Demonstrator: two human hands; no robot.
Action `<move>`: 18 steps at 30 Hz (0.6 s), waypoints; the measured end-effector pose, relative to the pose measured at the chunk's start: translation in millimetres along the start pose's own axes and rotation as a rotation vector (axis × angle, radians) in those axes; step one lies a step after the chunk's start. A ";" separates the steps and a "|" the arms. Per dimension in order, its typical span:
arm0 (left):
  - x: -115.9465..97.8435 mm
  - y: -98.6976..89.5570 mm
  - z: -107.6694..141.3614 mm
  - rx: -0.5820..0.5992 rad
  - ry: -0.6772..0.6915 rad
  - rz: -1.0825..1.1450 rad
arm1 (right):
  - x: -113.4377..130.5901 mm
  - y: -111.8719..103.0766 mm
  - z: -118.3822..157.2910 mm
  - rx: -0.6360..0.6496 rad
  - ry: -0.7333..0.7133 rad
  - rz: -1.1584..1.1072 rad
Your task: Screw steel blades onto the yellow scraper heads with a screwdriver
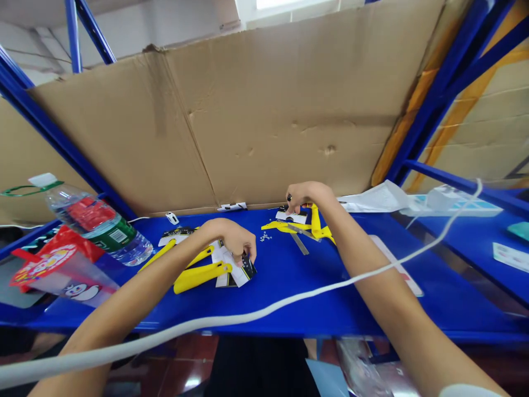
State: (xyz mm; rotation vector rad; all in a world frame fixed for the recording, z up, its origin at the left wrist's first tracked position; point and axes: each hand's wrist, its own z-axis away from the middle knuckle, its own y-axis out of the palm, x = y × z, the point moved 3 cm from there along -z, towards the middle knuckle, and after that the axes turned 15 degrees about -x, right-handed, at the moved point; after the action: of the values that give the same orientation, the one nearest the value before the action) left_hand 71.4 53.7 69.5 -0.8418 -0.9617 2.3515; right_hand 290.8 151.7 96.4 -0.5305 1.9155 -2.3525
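Note:
My left hand [237,240] is closed, with thumb and fingers on the edge of a black-and-white printed card [237,271]. Beside that hand, yellow plastic handle-like pieces [202,277] lie across more printed cards. Farther back, my right hand [305,194] bends down with curled fingers at another black-and-white card [294,218]; its fingertips are partly hidden. Just in front of it are yellow pieces [285,226] and a flat metal blade-like strip [300,244]. Small shiny bits [265,237] are scattered between my hands.
A water bottle [118,234] leans at the left beside a clear pouch with red trim [70,275]. A white cable [264,313] crosses in front of both forearms. Cardboard [289,110] walls the back of the blue shelf [273,298]. White plastic packaging [376,198] lies at the right.

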 end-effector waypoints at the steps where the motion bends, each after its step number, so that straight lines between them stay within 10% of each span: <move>1: -2.6 4.6 -2.1 -0.034 -0.002 -0.028 | -5.3 1.8 -3.4 0.005 0.045 0.026; 4: -15.7 22.3 9.6 -0.218 -0.002 -0.124 | -27.5 5.2 -12.1 0.018 0.169 0.096; 10: -40.4 96.8 54.2 -0.947 0.034 -0.306 | -78.8 14.5 -18.5 0.078 0.305 0.085; 14: -11.3 145.6 62.9 -1.087 0.026 -0.438 | -89.8 24.0 -21.4 0.105 0.317 0.040; 18: 32.6 152.1 58.9 -1.246 -0.019 -0.506 | -82.6 30.5 -23.6 0.123 0.304 0.035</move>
State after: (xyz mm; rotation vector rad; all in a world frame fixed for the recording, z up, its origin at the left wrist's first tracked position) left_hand -19.4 -52.1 -21.3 -0.7903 -2.3490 1.1607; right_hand 356.2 188.6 44.6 -0.1345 1.8509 -2.6324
